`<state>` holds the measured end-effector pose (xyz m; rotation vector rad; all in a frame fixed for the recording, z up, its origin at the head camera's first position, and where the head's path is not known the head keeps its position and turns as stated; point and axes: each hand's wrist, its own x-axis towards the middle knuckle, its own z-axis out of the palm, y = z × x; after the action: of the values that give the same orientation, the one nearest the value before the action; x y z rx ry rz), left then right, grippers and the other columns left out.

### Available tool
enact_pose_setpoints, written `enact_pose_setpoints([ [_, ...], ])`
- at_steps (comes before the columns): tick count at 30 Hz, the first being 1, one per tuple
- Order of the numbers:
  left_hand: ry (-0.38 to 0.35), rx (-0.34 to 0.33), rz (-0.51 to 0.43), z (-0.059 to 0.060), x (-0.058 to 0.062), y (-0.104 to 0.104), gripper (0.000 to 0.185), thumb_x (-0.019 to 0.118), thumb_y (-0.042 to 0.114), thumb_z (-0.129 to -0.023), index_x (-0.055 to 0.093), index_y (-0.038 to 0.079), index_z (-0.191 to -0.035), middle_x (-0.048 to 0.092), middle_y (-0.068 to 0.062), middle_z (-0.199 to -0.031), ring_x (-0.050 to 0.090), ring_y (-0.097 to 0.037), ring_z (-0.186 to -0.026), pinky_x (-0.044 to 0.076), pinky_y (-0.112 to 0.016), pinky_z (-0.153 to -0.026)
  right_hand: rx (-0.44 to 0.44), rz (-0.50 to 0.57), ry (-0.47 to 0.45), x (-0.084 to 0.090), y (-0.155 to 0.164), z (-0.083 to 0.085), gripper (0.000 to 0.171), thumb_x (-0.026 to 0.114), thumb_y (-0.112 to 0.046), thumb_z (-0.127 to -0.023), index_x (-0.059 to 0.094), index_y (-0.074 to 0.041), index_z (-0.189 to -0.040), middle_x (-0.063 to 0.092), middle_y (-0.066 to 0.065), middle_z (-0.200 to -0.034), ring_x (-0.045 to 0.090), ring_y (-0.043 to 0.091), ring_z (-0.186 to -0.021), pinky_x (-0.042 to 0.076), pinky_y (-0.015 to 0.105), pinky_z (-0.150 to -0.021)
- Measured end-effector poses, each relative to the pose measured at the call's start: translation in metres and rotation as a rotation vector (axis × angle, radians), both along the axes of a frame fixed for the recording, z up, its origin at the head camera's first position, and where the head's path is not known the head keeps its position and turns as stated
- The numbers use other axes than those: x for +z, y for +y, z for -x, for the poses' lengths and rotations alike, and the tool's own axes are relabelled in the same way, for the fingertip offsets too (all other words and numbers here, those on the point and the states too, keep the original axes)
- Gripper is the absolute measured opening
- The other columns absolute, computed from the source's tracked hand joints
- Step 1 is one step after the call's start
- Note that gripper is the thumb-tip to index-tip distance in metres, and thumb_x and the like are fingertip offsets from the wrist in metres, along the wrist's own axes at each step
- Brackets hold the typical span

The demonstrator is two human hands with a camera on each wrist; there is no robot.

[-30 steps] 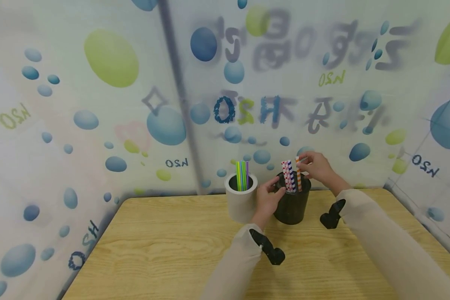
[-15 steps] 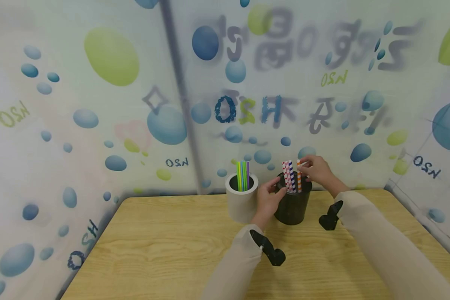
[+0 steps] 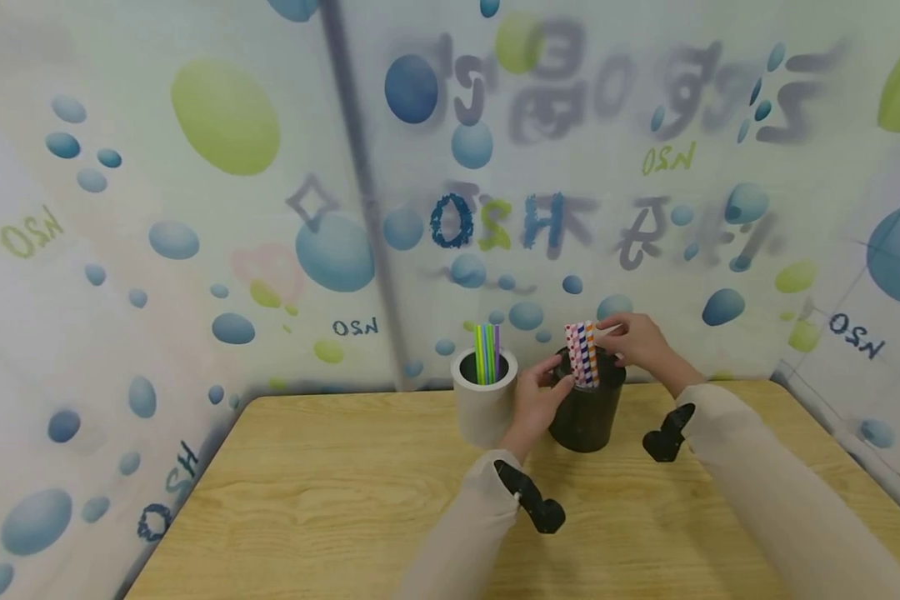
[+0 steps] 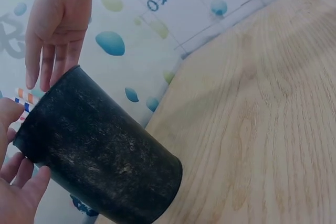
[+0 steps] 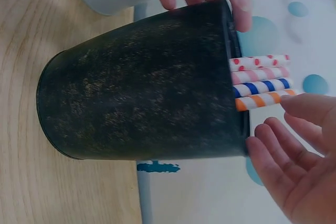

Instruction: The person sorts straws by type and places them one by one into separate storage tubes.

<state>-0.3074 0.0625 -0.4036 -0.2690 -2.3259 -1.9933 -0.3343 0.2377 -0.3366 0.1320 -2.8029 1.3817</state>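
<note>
My left hand [image 3: 537, 400] is curled round the near-left side of the black cup [image 3: 587, 410], fingertips on its rim; the left wrist view shows my fingers [image 4: 21, 182] pressed against its wall near the mouth. So the cup sits right in that hand's hold, standing upright on the table [image 3: 330, 492].

My right hand [image 3: 633, 342] is at the far-right side of the same rim, fingers relaxed and nearly straight, holding nothing. In the right wrist view its fingertips [image 5: 273, 150] lie just beside the rim and next to the orange straw [image 5: 262, 100], the nearest one of the bunch. I cannot tell whether a fingertip actually touches it.

The striped straws [image 3: 582, 353] stand together inside the cup, between my two hands, sticking up above the rim: red-dotted, pink, blue and orange, side by side.

Just to the left of my left hand, touching or almost touching the black cup, stands a white cup [image 3: 483, 407] with green, yellow and purple straws [image 3: 487, 352] in it.
</note>
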Motion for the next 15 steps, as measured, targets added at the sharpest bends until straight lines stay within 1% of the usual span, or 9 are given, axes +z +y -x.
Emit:
enact_pose_setpoints([
  [4,0.066,-0.036,0.012,-0.002,0.006,-0.004,0.038,0.064,0.013,-0.085,0.059,0.006,-0.122,0.055,-0.008,-0.123,0.055,-0.024,-0.103,0.048,-0.032,-0.082,0.039,0.036,0.016,0.007,0.007,-0.011,0.041,0.055,-0.016,-0.092,0.047,0.010,-0.124,0.054,0.031,-0.108,0.058,0.040,-0.093,0.052,0.044,-0.072],
  [7,0.103,-0.053,0.012,-0.007,0.010,-0.009,0.037,0.063,0.011,-0.085,0.059,0.004,-0.122,0.055,-0.009,-0.124,0.055,-0.028,-0.104,0.048,-0.034,-0.083,0.072,0.034,0.030,0.009,0.013,-0.019,0.041,0.056,-0.017,-0.092,0.048,0.009,-0.122,0.056,0.030,-0.106,0.058,0.039,-0.092,0.053,0.043,-0.071],
  [10,0.110,-0.071,0.006,-0.013,0.014,-0.015,0.036,0.062,0.013,-0.086,0.059,0.007,-0.122,0.053,-0.008,-0.122,0.054,-0.027,-0.106,0.047,-0.034,-0.085,0.104,0.027,0.031,0.009,0.019,-0.027,0.041,0.057,-0.019,-0.091,0.049,0.009,-0.121,0.057,0.029,-0.105,0.059,0.036,-0.089,0.053,0.042,-0.069],
  [12,0.131,-0.084,0.005,-0.018,0.016,-0.019,0.034,0.062,0.014,-0.087,0.060,0.009,-0.121,0.053,-0.008,-0.118,0.054,-0.025,-0.104,0.047,-0.033,-0.084,0.124,0.019,0.026,0.009,0.023,-0.032,0.040,0.057,-0.020,-0.091,0.050,0.007,-0.120,0.058,0.027,-0.103,0.059,0.034,-0.088,0.054,0.040,-0.068],
  [14,0.154,-0.113,0.018,-0.022,0.018,-0.026,0.034,0.061,0.015,-0.088,0.060,0.009,-0.121,0.053,-0.009,-0.117,0.055,-0.023,-0.103,0.047,-0.032,-0.084,0.140,0.021,0.014,0.009,0.026,-0.038,0.040,0.058,-0.021,-0.091,0.051,0.006,-0.120,0.058,0.026,-0.102,0.059,0.033,-0.087,0.054,0.039,-0.067],
  [15,0.172,-0.126,0.020,-0.024,0.019,-0.031,0.034,0.061,0.015,-0.088,0.060,0.008,-0.121,0.053,-0.011,-0.115,0.055,-0.023,-0.101,0.047,-0.034,-0.084,0.153,0.028,0.008,0.009,0.027,-0.042,0.040,0.057,-0.020,-0.091,0.051,0.006,-0.120,0.059,0.025,-0.101,0.058,0.033,-0.088,0.053,0.039,-0.068],
])
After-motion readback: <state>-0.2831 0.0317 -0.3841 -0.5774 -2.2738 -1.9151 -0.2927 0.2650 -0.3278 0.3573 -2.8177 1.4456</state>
